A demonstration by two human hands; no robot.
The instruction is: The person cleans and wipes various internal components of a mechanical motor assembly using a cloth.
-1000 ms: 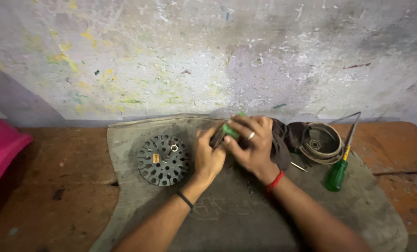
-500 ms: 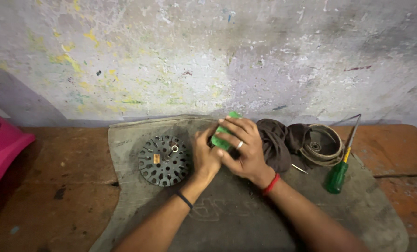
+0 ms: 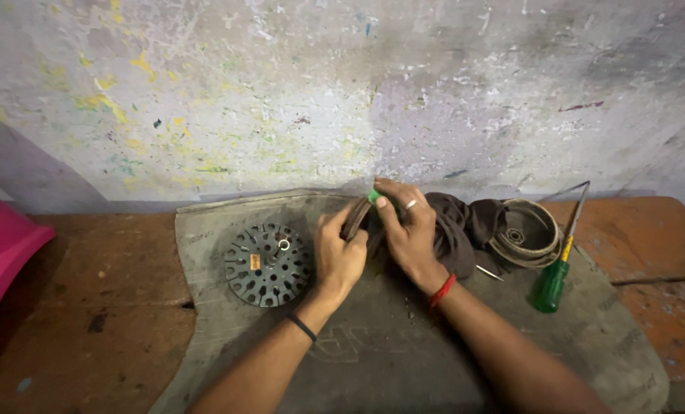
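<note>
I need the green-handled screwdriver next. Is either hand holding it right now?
No, the screwdriver lies on the mat, apart from both hands.

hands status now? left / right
Left hand: closed on a small green object.
Right hand: closed on the same green object, beside the dark cloth.

The small green plastic object (image 3: 374,196) has been largely covered by the right hand (image 3: 408,230) and left hand (image 3: 339,253); only its tip is seen.

On a grey mat (image 3: 404,345), the left hand (image 3: 339,253) and right hand (image 3: 408,230) together grip a small green object (image 3: 374,195), between a round slotted metal disc (image 3: 268,264) and a green-handled screwdriver (image 3: 553,276).
</note>
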